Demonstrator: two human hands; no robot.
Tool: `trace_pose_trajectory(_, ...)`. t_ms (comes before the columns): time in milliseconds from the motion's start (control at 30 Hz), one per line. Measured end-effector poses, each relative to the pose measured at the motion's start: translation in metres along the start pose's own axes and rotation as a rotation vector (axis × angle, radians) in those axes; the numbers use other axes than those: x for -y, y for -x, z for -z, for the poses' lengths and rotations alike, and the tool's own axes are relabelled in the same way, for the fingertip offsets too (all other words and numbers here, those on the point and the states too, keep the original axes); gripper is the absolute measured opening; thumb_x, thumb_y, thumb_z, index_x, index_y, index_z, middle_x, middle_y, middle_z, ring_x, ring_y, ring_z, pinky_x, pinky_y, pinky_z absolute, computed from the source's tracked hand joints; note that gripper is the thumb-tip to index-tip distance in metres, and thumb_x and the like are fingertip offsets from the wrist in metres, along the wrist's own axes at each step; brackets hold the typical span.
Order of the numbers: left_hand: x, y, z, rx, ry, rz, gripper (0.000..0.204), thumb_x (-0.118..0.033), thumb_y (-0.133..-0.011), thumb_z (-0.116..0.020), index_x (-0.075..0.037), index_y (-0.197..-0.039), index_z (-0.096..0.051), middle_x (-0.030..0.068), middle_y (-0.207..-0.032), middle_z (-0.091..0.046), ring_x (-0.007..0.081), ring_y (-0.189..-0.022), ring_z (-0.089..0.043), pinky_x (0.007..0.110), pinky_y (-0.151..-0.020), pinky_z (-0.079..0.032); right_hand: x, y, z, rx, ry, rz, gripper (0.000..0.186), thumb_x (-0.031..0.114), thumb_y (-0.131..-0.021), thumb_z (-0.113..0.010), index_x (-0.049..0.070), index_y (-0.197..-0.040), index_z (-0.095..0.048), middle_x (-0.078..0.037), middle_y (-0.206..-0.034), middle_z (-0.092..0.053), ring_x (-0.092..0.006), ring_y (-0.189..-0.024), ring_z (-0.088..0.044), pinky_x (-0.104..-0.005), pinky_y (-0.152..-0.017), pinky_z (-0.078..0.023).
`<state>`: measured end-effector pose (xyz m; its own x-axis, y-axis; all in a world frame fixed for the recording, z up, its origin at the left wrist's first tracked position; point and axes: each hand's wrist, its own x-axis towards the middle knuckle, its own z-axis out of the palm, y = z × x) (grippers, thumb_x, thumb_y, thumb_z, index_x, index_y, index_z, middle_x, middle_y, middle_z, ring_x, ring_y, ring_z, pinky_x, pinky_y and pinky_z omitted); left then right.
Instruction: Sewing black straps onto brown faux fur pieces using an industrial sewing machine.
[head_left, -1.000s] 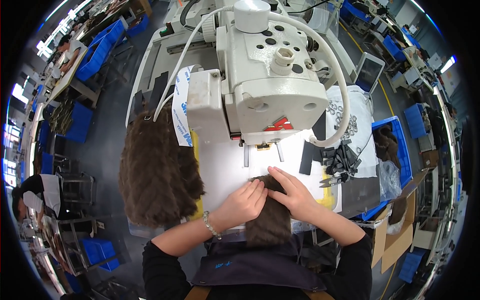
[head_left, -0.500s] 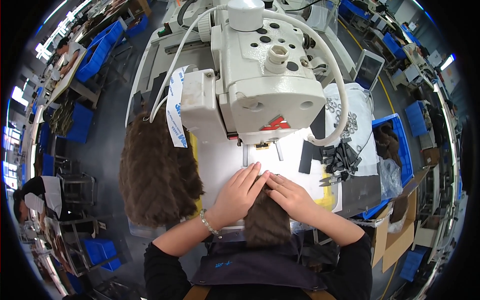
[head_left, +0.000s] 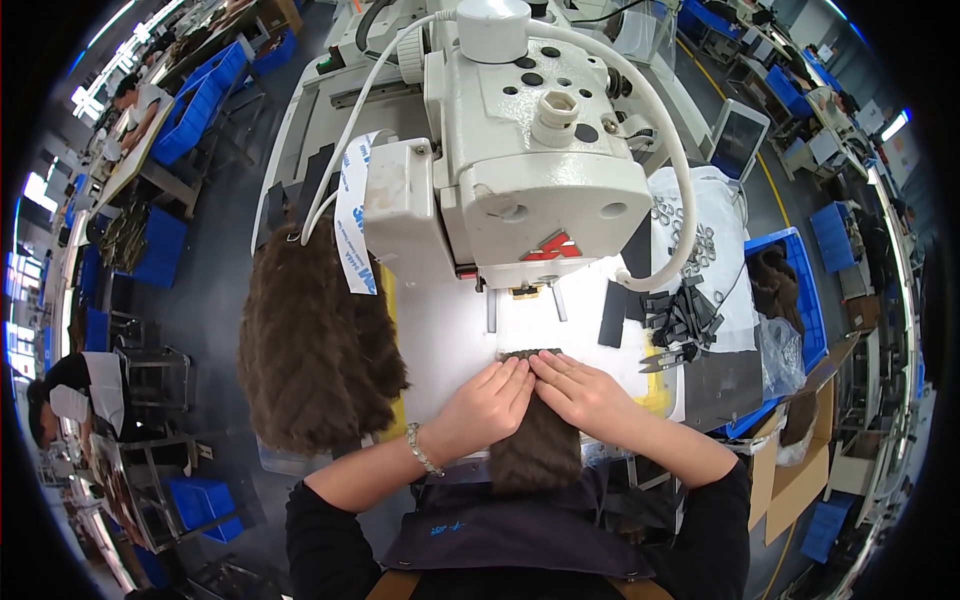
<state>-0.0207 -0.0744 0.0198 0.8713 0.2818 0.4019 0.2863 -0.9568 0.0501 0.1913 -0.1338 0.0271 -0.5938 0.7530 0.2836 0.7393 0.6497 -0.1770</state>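
Note:
A brown fur strip (head_left: 532, 450) lies on the white work plate (head_left: 440, 330), in front of a large white sewing machine (head_left: 545, 200). My left hand (head_left: 497, 405) is at the strip's far left edge, its fingers together and bent onto the fur. Opposite it, my right hand (head_left: 575, 392) holds the same far edge with fingers pressed together, fingertips almost meeting the left ones. What lies under the fingers is hidden. A larger brown fur bundle (head_left: 315, 350) lies left of my hands, beside the machine.
Right of the plate are black strips (head_left: 685, 315), small rings on white plastic (head_left: 698, 240), pliers (head_left: 668, 358), a blue tub of fur (head_left: 810, 295), a cardboard box (head_left: 800, 480) and a tablet (head_left: 738, 140). Co-workers (head_left: 135, 105) work at benches along both sides.
My left hand reached forward over the fur half a second ago and has drawn back since. My right fingertips sit nearer me than a second ago, now closer together.

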Motion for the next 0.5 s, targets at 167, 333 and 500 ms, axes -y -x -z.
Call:
trace_pose_trajectory(167, -0.0002, 0.0001, -0.0002, 0.029, -0.035, -0.019, 0.032, -0.009, -0.080, -0.060, 0.006, -0.107, -0.067, 0.0185, -0.112, -0.068, 0.0277, -0.106, -0.066, 0.036, -0.093, -0.052, -0.0024, -0.0022, 0.0025, 0.031, 0.023, 0.041, 0.031, 0.007, -0.077, -0.060, -0.005, -0.105, -0.063, -0.020, -0.126, -0.061, -0.0326, -0.118, -0.061, -0.0409, -0.099, -0.051)
trace_pose_trajectory(333, 0.0010, -0.0011, 0.0007, 0.026, -0.052, -0.038, 0.031, -0.010, -0.080, -0.060, 0.006, -0.106, -0.067, 0.0187, -0.111, -0.068, 0.0277, -0.104, -0.066, 0.036, -0.092, -0.052, -0.0039, -0.0031, 0.0027, 0.023, 0.068, 0.087, 0.029, 0.009, -0.076, -0.060, -0.004, -0.102, -0.063, -0.019, -0.122, -0.063, -0.0308, -0.113, -0.064, -0.0385, -0.095, -0.054)
trace_pose_trajectory(500, 0.0044, -0.0059, 0.0039, 0.010, -0.051, -0.061, 0.031, -0.009, -0.080, -0.060, 0.008, -0.104, -0.067, 0.0198, -0.107, -0.069, 0.0283, -0.102, -0.066, 0.036, -0.093, -0.051, -0.0075, -0.0064, 0.0072, -0.025, 0.114, 0.124, 0.027, 0.009, -0.075, -0.061, -0.003, -0.098, -0.064, -0.018, -0.115, -0.065, -0.0295, -0.108, -0.065, -0.0379, -0.093, -0.055)
